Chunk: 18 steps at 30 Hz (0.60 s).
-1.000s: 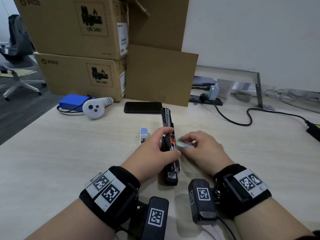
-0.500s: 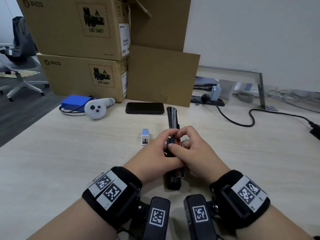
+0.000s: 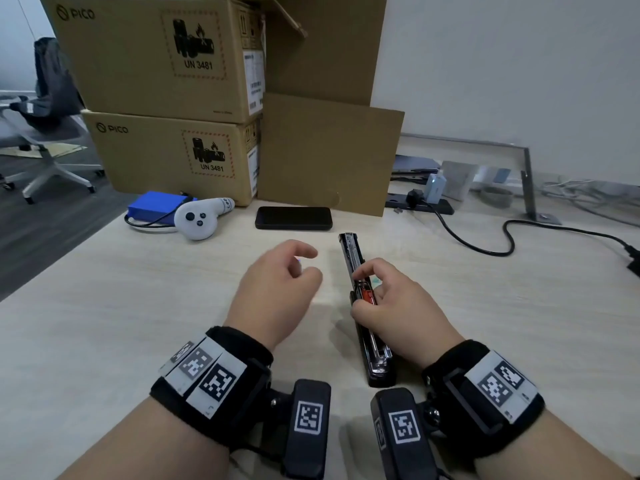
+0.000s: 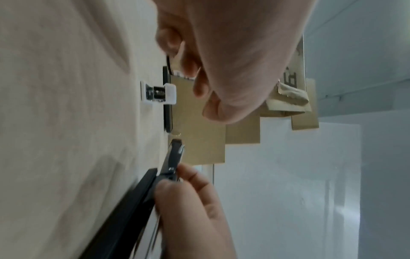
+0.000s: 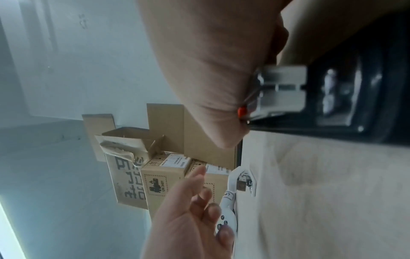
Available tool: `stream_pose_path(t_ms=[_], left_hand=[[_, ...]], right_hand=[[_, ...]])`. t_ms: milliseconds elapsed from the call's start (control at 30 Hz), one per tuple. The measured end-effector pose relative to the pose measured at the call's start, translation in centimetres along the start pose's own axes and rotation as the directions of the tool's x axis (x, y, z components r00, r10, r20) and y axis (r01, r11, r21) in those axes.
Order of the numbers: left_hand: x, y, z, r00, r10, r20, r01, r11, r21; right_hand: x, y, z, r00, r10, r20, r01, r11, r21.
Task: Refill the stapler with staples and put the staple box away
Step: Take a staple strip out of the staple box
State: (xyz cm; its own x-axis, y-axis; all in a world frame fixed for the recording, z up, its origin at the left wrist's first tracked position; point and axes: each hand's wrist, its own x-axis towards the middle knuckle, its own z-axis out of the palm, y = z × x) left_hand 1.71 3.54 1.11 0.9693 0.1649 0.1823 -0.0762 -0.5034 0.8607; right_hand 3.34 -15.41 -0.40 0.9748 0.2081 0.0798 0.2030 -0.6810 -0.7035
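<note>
Stapler (image 3: 363, 306) — black, opened flat, lying lengthwise on the table (image 3: 104, 323), its far tip toward the phone (image 3: 293, 218); metal magazine channel uppermost, an orange part showing at mid-length.

Right hand (image 3: 391, 303) — on the stapler's middle; thumb and curled fingers pinch the magazine by the orange part; in the left wrist view the fingertips (image 4: 190, 177) close on the thin metal rail; the heel of the hand lies over the near half of the stapler.

Left hand (image 3: 277, 289) — holds nothing; raised above the table, left of the stapler and apart from it; fingers loosely curled, thumb and forefinger parted.

Staple box (image 4: 158, 93) — small, white, on the table beyond the left hand; its end looks open, with dark contents inside; hidden behind the left hand in the head view but for a speck of blue; near the stapler, not touching it.

Phone — black, face up, flat on the table beyond the stapler's tip, just before the cardboard.

Controller (image 3: 201, 218) — white, left of the phone, resting beside a blue pack (image 3: 156, 206) with a black lead.

Boxes (image 3: 166, 98) — two brown cartons stacked at the table's far left, each marked UN 3481; a loose cardboard sheet (image 3: 329, 150) leans beside them.

Cable (image 3: 502, 237) — black, winding across the far right of the table.
</note>
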Motion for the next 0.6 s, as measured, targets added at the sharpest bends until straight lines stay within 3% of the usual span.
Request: stream_pose_path(t_ms=[100,200,300,467,600], left_hand=[[0.9,-0.8,-0.3,0.993,-0.056,-0.101,0.073,0.983,0.168],[1.0,-1.3,0.0,0.984,-0.175,-0.018,0.172,0.934,0.312],[0.9,-1.5,0.4,0.978,-0.206,0.022,0.186,0.922,0.338],[1.0,-2.0,0.7,0.989,-0.148,0.004,0.141,0.951,0.275],[0.8,-1.6,1.0,0.999,-0.036,0.020,0.037,0.997,-0.066]], right_hand=[[0.2,0.0,0.1,1.000,0.020,0.013,-0.019,0.997,-0.073],[0.2,-0.1,0.2,0.999,0.043,0.004,-0.043,0.996,-0.075],[0.2,-0.1,0.2,0.998,0.060,0.011,-0.059,0.998,-0.033],[0.1,-0.1,0.2,0.999,0.041,0.020,-0.041,0.999,-0.008],[0.2,-0.1,-0.1,0.989,-0.007,-0.147,0.021,0.995,0.095]])
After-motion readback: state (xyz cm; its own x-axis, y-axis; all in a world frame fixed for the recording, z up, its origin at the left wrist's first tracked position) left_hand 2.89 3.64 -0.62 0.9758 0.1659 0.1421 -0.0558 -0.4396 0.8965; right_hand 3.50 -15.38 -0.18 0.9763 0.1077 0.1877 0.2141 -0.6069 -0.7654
